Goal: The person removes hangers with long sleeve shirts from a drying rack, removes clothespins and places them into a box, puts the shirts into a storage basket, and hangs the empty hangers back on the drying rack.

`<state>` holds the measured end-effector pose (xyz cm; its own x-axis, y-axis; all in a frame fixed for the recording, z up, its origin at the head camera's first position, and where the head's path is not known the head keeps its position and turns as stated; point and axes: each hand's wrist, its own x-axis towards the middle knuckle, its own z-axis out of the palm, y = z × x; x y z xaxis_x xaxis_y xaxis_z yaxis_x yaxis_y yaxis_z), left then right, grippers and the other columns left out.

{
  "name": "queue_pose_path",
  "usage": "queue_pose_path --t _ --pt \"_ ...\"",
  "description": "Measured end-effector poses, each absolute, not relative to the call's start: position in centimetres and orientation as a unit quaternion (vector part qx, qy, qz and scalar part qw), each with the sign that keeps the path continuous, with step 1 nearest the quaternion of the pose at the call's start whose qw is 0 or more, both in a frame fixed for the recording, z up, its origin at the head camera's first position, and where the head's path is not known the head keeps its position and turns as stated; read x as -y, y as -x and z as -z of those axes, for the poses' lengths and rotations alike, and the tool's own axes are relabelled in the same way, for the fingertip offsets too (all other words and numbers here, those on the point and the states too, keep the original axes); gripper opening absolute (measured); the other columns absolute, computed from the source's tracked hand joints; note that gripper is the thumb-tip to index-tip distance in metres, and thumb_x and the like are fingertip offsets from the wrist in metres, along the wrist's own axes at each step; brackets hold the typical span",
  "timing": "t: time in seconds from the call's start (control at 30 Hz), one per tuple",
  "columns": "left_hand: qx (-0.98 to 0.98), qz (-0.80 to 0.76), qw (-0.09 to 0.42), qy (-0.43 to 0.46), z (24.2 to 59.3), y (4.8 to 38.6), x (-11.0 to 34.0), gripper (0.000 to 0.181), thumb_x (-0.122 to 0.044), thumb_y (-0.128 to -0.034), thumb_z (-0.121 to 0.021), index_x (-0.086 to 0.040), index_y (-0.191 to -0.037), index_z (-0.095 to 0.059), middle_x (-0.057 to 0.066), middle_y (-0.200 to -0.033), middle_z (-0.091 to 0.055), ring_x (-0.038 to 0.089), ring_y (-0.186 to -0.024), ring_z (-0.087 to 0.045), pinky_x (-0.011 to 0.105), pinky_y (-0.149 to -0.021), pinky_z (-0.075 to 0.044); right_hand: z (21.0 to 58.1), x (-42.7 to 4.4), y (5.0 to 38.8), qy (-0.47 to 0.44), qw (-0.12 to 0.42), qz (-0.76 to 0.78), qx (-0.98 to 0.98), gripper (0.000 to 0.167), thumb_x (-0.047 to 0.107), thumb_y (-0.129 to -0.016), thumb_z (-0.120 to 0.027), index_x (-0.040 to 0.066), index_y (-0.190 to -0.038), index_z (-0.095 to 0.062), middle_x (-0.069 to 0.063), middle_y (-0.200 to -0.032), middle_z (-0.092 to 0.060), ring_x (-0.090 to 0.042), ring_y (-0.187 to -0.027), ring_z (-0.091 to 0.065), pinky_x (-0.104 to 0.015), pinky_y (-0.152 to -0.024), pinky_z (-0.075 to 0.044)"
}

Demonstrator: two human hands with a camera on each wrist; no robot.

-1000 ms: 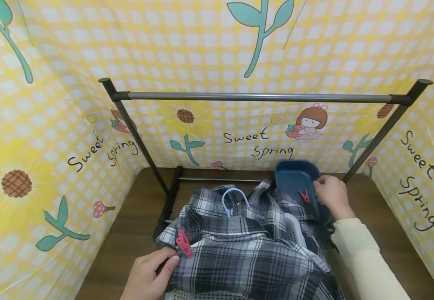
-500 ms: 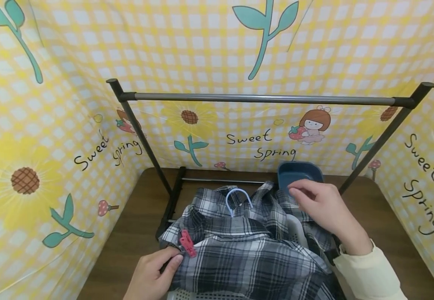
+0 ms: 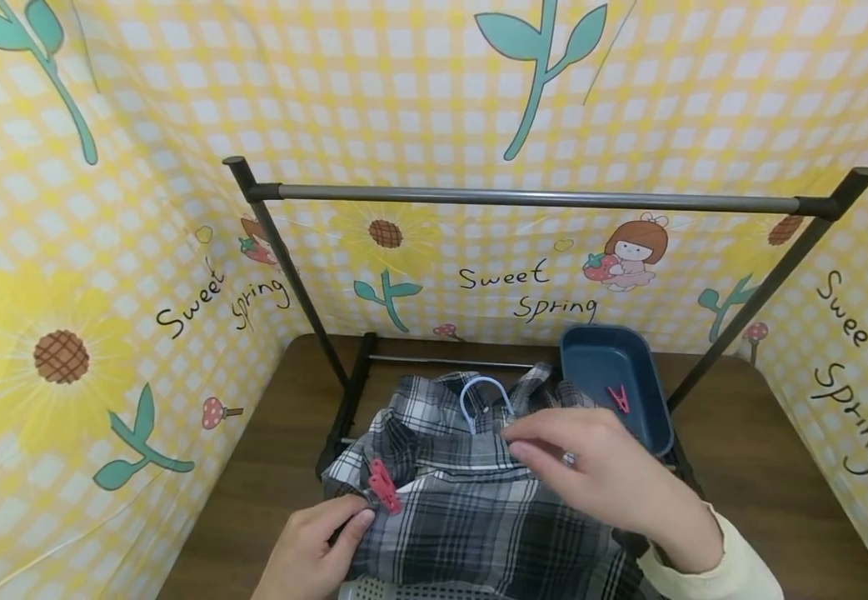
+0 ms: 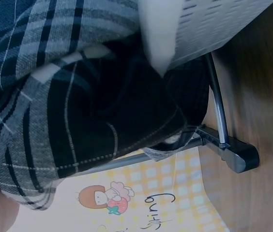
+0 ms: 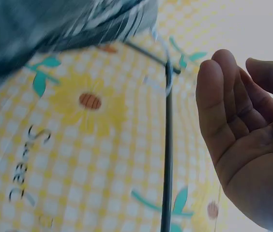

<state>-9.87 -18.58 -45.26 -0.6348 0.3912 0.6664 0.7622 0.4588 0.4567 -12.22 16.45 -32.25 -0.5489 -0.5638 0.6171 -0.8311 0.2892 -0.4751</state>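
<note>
A black, grey and white plaid shirt [image 3: 471, 512] lies over a white perforated basket [image 3: 381, 590] in the head view. From its collar sticks up the light blue hook of a hanger [image 3: 485, 382]. A pink clothespin [image 3: 384, 486] is clipped at the shirt's left shoulder. Just below that clip my left hand [image 3: 317, 542] pinches the shirt's edge between thumb and fingers. My right hand [image 3: 591, 462] hovers over the right part of the shirt, covering the right shoulder. In the right wrist view, its fingers [image 5: 211, 92] are loosely bent and apart from the thumb, with nothing between them.
A blue tray [image 3: 662, 408] at the back right holds another pink clothespin [image 3: 618, 398]. A dark metal garment rack [image 3: 539, 198] stands behind the shirt on a brown wooden table [image 3: 254, 442]. Patterned yellow cloth surrounds the table on three sides.
My right hand has moved from the blue tray's right rim leftward and nearer, over the shirt. My left hand stays on the shirt's edge. The view has shifted slightly.
</note>
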Motion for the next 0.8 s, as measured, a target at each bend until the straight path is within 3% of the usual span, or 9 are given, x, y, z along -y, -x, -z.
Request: queue_pose_path --t 0.17,0.27,0.43,0.57,0.73,0.8 --pt "0.816 0.379 0.252 0.358 45.4 9.7 18.3 0.022 0.002 -0.0855 -0.074 -0.015 -0.098 -0.068 -0.006 -0.088 -0.068 0.005 -0.074 -0.065 0.021 -0.066 -0.051 32.3 -13.7 11.5 -0.443 0.092 -0.422 0.785 0.027 0.004 -0.097 -0.066 0.007 -0.124 -0.068 -0.003 -0.113 -0.070 0.001 -0.069 -0.054 -0.018 -0.062 -0.049" --pt "0.810 0.373 0.266 0.365 45.4 9.6 18.1 0.014 -0.002 -0.0893 -0.073 -0.013 -0.098 -0.068 -0.004 -0.087 -0.069 0.008 -0.074 -0.066 0.022 -0.065 -0.052 32.7 -12.1 11.2 -0.416 0.004 -0.434 0.799 0.040 0.015 -0.101 -0.065 0.010 -0.140 -0.058 -0.005 -0.132 -0.063 0.005 -0.057 -0.047 -0.020 -0.062 -0.049" --pt "0.802 0.382 0.268 0.373 45.3 9.5 17.8 0.006 -0.008 -0.0950 -0.070 -0.012 -0.098 -0.068 -0.003 -0.086 -0.069 0.008 -0.073 -0.066 0.021 -0.064 -0.052 33.8 -10.3 11.2 -0.369 -0.121 -0.419 0.821 0.054 0.028 -0.104 -0.061 0.015 -0.153 -0.043 -0.001 -0.147 -0.051 0.004 -0.043 -0.043 -0.024 -0.084 -0.050" --pt "0.791 0.389 0.276 0.383 45.1 9.7 17.4 0.009 -0.016 -0.1022 -0.062 -0.012 -0.098 -0.068 -0.005 -0.087 -0.067 0.004 -0.072 -0.064 0.019 -0.062 -0.051 35.0 -9.5 11.1 -0.360 -0.138 -0.402 0.830 0.055 0.029 -0.103 -0.061 0.013 -0.153 -0.043 -0.002 -0.148 -0.050 0.002 -0.044 -0.046 -0.027 -0.095 -0.047" --pt "0.784 0.390 0.274 0.397 44.4 10.1 17.1 0.017 -0.019 -0.1054 -0.057 -0.010 -0.097 -0.068 -0.004 -0.086 -0.068 0.005 -0.073 -0.065 0.019 -0.064 -0.052 36.0 -8.5 11.0 -0.358 -0.128 -0.409 0.829 0.056 0.030 -0.104 -0.061 0.012 -0.153 -0.042 -0.005 -0.149 -0.048 0.003 -0.044 -0.045 -0.025 -0.092 -0.048" --pt "0.784 0.390 0.270 0.400 43.9 10.3 17.1 0.018 -0.020 -0.1059 -0.056 -0.010 -0.097 -0.068 -0.003 -0.086 -0.068 0.007 -0.073 -0.066 0.019 -0.065 -0.053 36.3 -7.8 11.1 -0.360 -0.120 -0.413 0.828 0.057 0.029 -0.104 -0.060 0.010 -0.154 -0.041 -0.005 -0.148 -0.049 0.003 -0.054 -0.055 -0.024 -0.091 -0.049"
